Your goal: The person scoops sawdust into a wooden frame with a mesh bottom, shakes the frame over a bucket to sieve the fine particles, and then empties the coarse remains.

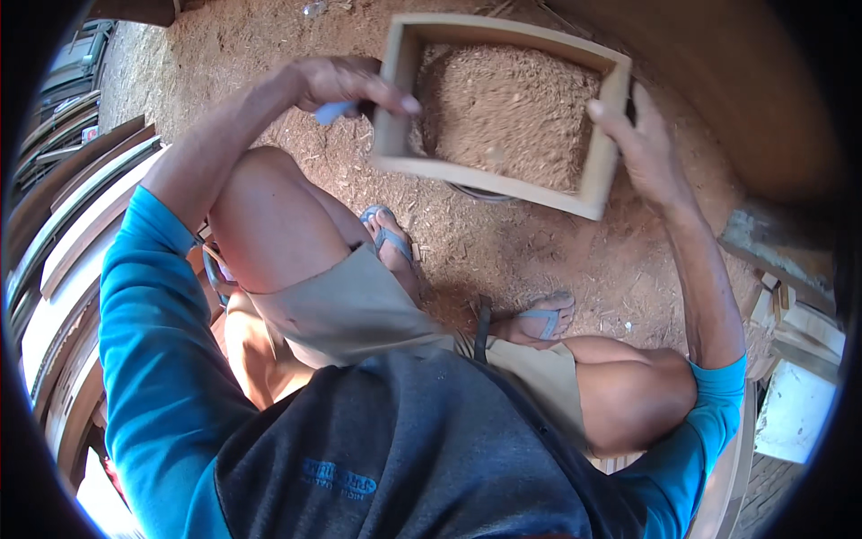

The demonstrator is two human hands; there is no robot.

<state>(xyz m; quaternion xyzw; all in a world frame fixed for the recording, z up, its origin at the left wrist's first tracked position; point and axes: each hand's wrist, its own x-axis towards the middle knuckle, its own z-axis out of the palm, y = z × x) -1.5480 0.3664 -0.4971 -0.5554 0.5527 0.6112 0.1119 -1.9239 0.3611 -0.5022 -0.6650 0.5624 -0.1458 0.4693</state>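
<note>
A rectangular pale wooden box frame (503,184) with raised sides is held out in front of me, slightly tilted. Brown sawdust (507,117) fills much of its inside; the box's bottom is hidden beneath it. My left hand (346,83) is closed on the left side, its thumb over the rim. A small light blue piece (334,111) shows under that hand, too little of it to name. Gripping the right side is my right hand (645,148), thumb on top and fingers outside. Below the near edge peeks a dark curved rim (485,194) of something mostly covered.
Sawdust and wood shavings cover the ground (431,238) around my sandalled feet. Long boards (76,234) are stacked along the left. At the right lie wood offcuts (804,328) and a white block-like piece (795,413). A large brown surface (763,90) stands at the upper right.
</note>
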